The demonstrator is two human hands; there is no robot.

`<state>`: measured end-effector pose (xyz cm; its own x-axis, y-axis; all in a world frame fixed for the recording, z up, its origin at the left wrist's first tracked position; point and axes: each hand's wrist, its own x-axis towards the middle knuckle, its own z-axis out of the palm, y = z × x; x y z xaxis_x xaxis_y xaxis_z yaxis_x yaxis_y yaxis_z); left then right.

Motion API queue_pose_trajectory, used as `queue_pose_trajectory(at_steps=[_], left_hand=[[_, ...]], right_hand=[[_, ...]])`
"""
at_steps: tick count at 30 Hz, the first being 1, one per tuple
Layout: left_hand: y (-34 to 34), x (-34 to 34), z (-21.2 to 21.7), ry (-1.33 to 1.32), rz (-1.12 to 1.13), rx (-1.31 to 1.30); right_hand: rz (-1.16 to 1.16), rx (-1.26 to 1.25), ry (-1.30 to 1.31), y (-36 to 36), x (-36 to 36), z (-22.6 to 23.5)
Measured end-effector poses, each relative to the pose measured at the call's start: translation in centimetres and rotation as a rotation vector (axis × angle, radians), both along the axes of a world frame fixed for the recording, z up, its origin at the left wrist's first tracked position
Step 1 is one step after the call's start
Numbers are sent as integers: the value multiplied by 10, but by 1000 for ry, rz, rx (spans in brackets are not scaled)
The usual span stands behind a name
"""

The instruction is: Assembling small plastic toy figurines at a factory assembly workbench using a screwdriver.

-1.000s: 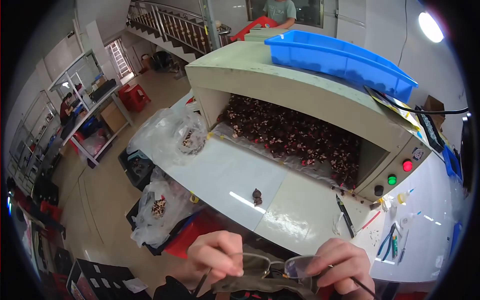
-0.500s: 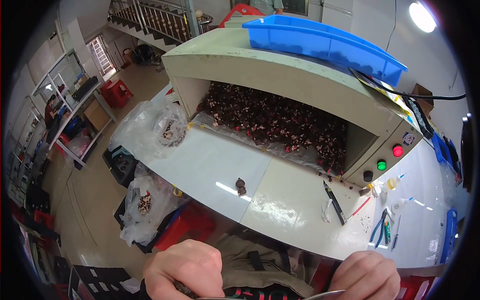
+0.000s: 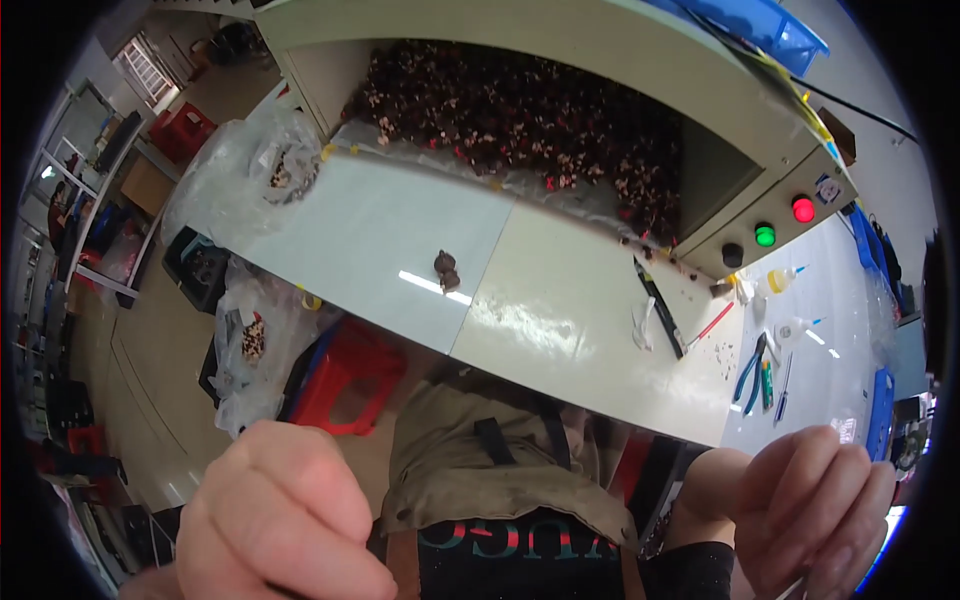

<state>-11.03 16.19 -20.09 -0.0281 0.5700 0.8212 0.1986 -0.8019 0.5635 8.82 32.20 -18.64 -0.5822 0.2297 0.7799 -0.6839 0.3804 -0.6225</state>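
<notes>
My left hand (image 3: 280, 515) is raised close at the lower left, its fingers curled closed; what they hold, if anything, is hidden. At the lower right my right hand (image 3: 820, 500) is also closed, fingers bent together, with a thin pale sliver I cannot identify by the fingertips. Both hands are off the table. Beyond them, a small brown rounded figure (image 3: 446, 272) lies on the glossy white table (image 3: 400, 230). A khaki apron (image 3: 500, 470) shows between my hands.
An open-fronted beige cabinet (image 3: 460, 22) holds a heap of small dark, red and pale pieces (image 3: 530, 130). A black pen-like tool (image 3: 660, 308), blue-handled pliers (image 3: 750, 375), a screwdriver (image 3: 785, 390) and small bottles (image 3: 783, 279) lie at right. Plastic bags (image 3: 215, 190) and a red stool (image 3: 350, 375) are left.
My hands have moved apart and up in view, the left one leftward, the right one rightward. The view has tilted down, so the table and cabinet sit higher. The brown figure stays on the table.
</notes>
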Motion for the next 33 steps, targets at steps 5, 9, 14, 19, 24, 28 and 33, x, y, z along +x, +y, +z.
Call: queue_pose_trajectory(at_steps=[5, 9, 14, 19, 24, 28, 33], left_hand=[[25, 15, -24, -8, 98, 42], [33, 30, -40, 64, 379, 181], [19, 43, -52, -79, 536, -4], [75, 24, -63, -140, 399, 117], [143, 12, -157, -750, 147, -953], [179, 15, -205, -875, -76, -1028], [186, 19, -218, -920, -170, -999]], right_hand=[[-58, 58, 52, 21, -1, -28], [-150, 23, 88, 28, 4, -52], [-310, -13, 124, 39, 9, -83], [-445, -44, 203, 67, -2, -94], [-584, -268, -226, 101, 5, -170], [-480, -259, -638, 104, -10, -225], [-470, -253, -652, 104, -32, -242]])
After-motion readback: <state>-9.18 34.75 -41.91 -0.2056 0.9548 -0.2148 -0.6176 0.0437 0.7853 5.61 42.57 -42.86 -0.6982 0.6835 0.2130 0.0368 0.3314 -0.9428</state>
